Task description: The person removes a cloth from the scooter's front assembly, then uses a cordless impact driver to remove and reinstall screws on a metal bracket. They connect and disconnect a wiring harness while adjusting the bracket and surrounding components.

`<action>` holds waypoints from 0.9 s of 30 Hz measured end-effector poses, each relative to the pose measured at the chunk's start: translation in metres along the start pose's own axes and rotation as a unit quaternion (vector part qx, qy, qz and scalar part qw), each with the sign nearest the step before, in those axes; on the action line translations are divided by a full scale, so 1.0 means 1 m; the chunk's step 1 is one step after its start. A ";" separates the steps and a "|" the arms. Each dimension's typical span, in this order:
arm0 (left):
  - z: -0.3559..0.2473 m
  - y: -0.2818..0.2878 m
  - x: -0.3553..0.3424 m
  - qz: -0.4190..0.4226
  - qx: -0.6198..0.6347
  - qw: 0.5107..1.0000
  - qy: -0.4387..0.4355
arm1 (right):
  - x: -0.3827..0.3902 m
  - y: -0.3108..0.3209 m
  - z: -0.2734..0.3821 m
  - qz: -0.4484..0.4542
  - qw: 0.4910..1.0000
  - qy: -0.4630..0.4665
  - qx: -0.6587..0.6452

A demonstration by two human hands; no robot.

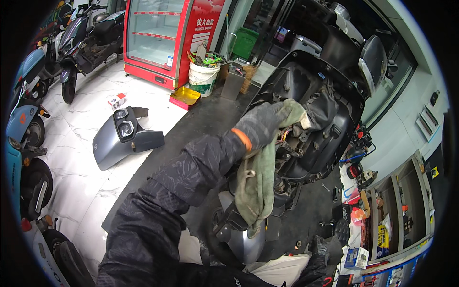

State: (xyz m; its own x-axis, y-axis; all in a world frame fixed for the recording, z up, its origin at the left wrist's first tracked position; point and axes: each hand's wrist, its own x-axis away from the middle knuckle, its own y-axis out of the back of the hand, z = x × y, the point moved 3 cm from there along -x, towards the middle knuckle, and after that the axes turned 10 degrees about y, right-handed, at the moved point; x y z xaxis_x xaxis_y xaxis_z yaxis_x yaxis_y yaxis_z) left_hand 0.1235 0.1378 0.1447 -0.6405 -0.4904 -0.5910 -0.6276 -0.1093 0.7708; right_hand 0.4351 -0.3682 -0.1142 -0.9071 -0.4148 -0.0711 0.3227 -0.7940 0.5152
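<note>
My left hand (262,125), in a grey glove with an orange cuff, reaches across to a dark scooter (330,129). Its fingers are closed round the upper end of a worn green cloth (260,186), which hangs down in front of the scooter's exposed wiring (286,135). The scooter's front is stripped of its cover, and its grey front mudguard (246,244) shows below the cloth. Low on the right, what looks like my right hand (319,247) is dark and partly hidden near my leg; its fingers are unclear.
A grey scooter front panel with headlights (126,136) lies on the white floor, left of a black mat (191,119). Several scooters line the left side. A red display fridge (158,43), a bucket (204,76) and a yellow tray (185,96) stand behind. Shelving (397,210) is at right.
</note>
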 end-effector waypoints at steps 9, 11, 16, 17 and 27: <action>0.023 0.019 0.062 0.010 0.019 1.000 -0.016 | -0.005 -0.005 -0.001 0.006 1.000 -0.013 -0.004; 0.013 0.029 0.048 -0.049 0.062 0.996 0.026 | -0.005 -0.006 0.000 0.006 1.000 -0.017 -0.006; 0.000 0.028 0.013 0.091 0.033 0.995 -0.011 | -0.005 -0.006 0.000 0.009 1.000 -0.022 -0.006; 0.003 0.032 0.015 0.079 0.028 0.996 -0.035 | -0.006 -0.006 0.000 0.009 1.000 -0.023 -0.006; -0.009 0.018 0.018 0.052 0.030 0.998 0.013 | -0.007 -0.006 -0.002 0.017 0.999 -0.029 -0.008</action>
State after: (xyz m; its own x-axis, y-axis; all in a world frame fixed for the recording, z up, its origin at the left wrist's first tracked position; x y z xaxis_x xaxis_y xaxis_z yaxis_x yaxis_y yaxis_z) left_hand 0.1044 0.1195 0.1501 -0.6923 -0.5185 -0.5019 -0.5848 -0.0046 0.8112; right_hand 0.4399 -0.3614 -0.1188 -0.9095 -0.4157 -0.0047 0.3571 -0.7868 0.5034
